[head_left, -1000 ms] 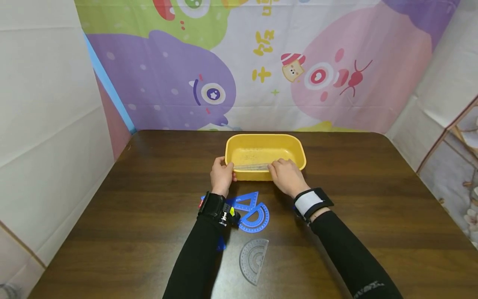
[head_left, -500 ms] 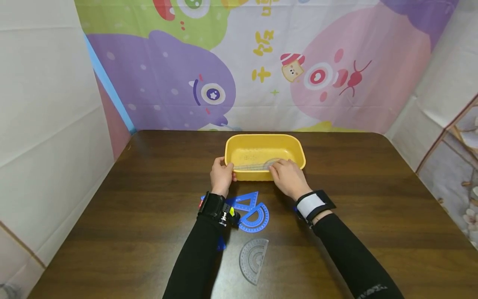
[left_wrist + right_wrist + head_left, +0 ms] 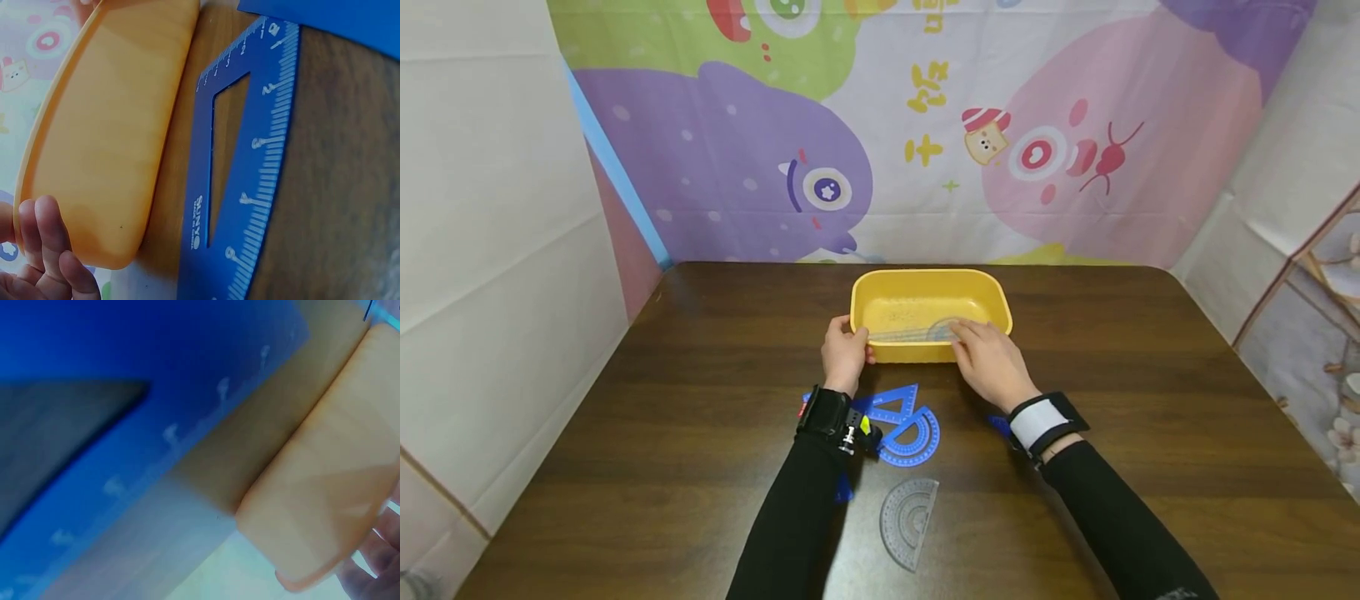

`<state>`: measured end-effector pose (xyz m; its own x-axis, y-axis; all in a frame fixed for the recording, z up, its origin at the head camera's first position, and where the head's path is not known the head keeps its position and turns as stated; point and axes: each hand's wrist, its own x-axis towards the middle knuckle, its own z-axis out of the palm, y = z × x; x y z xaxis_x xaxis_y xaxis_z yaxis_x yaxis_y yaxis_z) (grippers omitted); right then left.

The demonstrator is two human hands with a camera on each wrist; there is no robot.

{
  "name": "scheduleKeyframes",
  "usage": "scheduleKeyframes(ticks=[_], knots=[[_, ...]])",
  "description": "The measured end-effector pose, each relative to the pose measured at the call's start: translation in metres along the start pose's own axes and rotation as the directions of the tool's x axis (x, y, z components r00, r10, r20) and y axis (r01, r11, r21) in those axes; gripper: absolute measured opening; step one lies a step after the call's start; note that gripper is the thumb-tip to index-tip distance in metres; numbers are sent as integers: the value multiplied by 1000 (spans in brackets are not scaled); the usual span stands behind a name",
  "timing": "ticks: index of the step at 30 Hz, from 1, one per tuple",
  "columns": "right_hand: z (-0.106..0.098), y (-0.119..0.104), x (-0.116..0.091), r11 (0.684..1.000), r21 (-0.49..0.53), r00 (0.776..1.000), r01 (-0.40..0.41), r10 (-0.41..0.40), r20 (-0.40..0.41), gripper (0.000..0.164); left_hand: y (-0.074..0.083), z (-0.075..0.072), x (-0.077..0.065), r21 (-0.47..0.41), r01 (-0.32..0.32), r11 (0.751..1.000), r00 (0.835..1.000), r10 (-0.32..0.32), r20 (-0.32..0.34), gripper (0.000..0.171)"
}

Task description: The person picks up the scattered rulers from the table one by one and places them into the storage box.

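Observation:
At the table's back stands a yellow plastic bin (image 3: 917,353). My left hand (image 3: 844,354) grips its left end, thumb at the rim; in the left wrist view its fingers (image 3: 51,228) lie against the wall. My right hand (image 3: 992,360) reaches over the front rim near the right corner, its fingers fairly straight and beside a clear protractor (image 3: 938,330). That protractor lies inside the bin, partly hidden by those fingers. Along the inner front wall runs a clear ruler-like strip (image 3: 898,337), its left end near my left thumb.
In front of the bin lie a blue set square (image 3: 910,398) and a blue protractor (image 3: 927,448). Closer to me is a clear grey protractor (image 3: 895,525). Another blue piece (image 3: 1000,425) sits under my right wrist, and one more (image 3: 844,488) beside my left forearm.
My right hand has slid slightly right and toward me, its fingers straightening, and more of the clear protractor in the bin shows. My left hand keeps its place.

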<state>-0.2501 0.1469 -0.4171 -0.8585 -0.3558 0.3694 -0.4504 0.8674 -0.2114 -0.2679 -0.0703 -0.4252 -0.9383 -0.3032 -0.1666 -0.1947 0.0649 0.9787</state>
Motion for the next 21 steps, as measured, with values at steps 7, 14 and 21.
scheduleKeyframes(ticks=[7, 14, 21], knots=[[-11, 3, -13, 999, -23, 999, 21, -22, -31, 39, -1, -1, 0, -2, 6, 1000, 1000, -6, 4, 43], [-18, 5, -26, 999, -37, 999, 10, -11, -46, 40, -2, -1, 1, 4, -7, 1000, 1000, 7, 0, 43], [-24, 10, -41, 999, -39, 998, -3, 0, -69, 47, -1, -1, 2, 17, -9, 1000, 1000, 10, -3, 42]])
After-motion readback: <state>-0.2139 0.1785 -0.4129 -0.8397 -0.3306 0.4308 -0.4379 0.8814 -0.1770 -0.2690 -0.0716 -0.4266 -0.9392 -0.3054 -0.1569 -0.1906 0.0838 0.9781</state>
